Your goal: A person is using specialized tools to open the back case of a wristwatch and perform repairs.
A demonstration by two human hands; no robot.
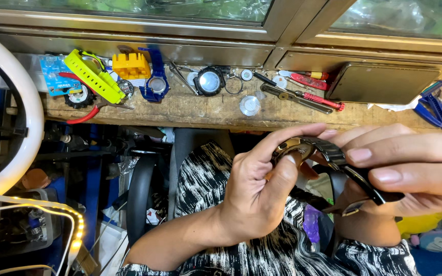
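Observation:
Both my hands hold a black wristwatch (328, 153) with a metal link band, low in front of me and below the bench edge. My left hand (262, 189) wraps around the watch case, thumb pressed on its gold-toned rim. My right hand (410, 168) grips the black band, fingers laid along it. The watch face is mostly hidden by my fingers.
A worn wooden bench (205, 110) carries a yellow watch strap (93, 76), a blue watch (157, 82), a yellow block (130, 65), a round black watch case (209, 82), red-handled screwdrivers (318, 97), pliers (85, 115) and a dark flat slab (382, 82). A white ring lamp (29, 117) curves at left.

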